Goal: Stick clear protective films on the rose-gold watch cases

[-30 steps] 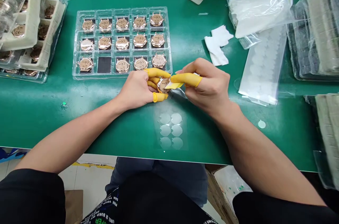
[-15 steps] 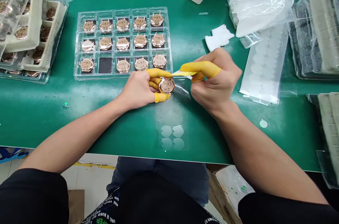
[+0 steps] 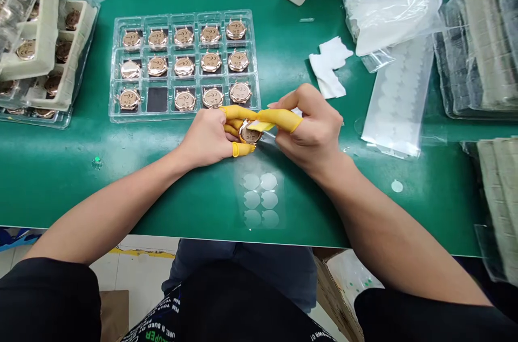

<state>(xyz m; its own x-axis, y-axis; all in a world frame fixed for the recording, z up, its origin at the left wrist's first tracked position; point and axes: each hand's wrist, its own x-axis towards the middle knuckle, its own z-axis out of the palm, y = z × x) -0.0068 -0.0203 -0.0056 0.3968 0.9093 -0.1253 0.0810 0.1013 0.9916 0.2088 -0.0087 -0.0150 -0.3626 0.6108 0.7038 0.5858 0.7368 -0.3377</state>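
Observation:
My left hand (image 3: 204,138) grips a round rose-gold watch case (image 3: 250,133) between yellow finger cots, just below a clear plastic tray (image 3: 182,14). Several matching cases sit in the tray's pockets, and one pocket (image 3: 157,99) holds none. My right hand (image 3: 311,129), also wearing a yellow finger cot, pinches a small yellow-tabbed film piece (image 3: 264,126) against the top edge of the watch case. The film partly covers the case. A clear sheet of round film stickers (image 3: 259,200) lies on the green mat below my hands.
Trays of watch cases (image 3: 48,69) are stacked at the left. White wipes (image 3: 327,68), a plastic bag of white material (image 3: 388,15) and a scalloped film sheet (image 3: 399,99) lie to the right. Bagged packs (image 3: 485,45) stand at the far right. The mat's front edge (image 3: 162,237) runs below my forearms.
My right hand has come back down and left from its raised position, bringing the yellow-tabbed film onto the watch case. My left hand stays on the case.

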